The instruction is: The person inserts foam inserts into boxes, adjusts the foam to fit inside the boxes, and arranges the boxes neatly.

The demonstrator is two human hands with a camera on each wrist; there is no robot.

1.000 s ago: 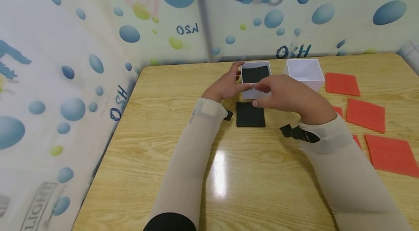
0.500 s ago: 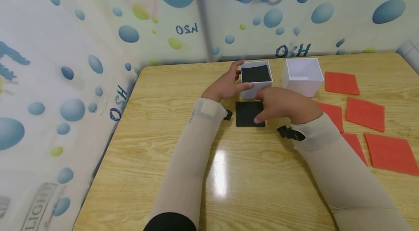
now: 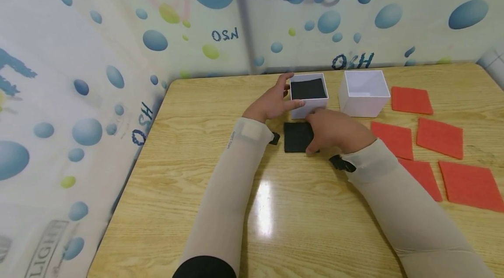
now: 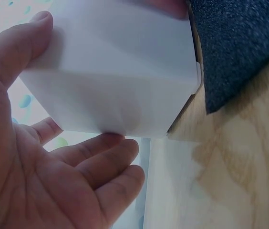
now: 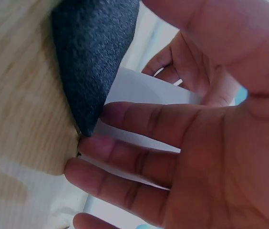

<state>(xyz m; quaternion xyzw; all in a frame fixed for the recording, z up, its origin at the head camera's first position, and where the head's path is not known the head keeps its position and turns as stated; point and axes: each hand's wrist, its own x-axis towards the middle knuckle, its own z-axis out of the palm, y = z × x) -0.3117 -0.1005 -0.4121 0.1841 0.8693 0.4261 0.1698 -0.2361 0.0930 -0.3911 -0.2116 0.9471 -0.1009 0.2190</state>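
Observation:
My left hand (image 3: 269,102) grips the left of the two white boxes (image 3: 311,107), thumb on its front and fingers around its left side. A black square (image 3: 308,89) lies inside this box. In front of it, my right hand (image 3: 339,130) pinches another black square (image 3: 296,137) on the table, thumb at the near edge and fingers at the far edge. The left wrist view shows the box (image 4: 110,90) between thumb and fingers of the left hand (image 4: 48,186). In the right wrist view, fingertips of the right hand (image 5: 211,148) touch the black square's edge (image 5: 94,57).
The second white box (image 3: 364,98) stands to the right, with no contents visible inside. Several red squares lie on the table's right side, among them one at the back (image 3: 411,100) and one at the front (image 3: 470,185). A patterned wall covering (image 3: 252,15) rises behind the table.
My right hand has come down and left from over the boxes' front to the near black square, its thumb and fingers now at the edges. The left hand stays on its box.

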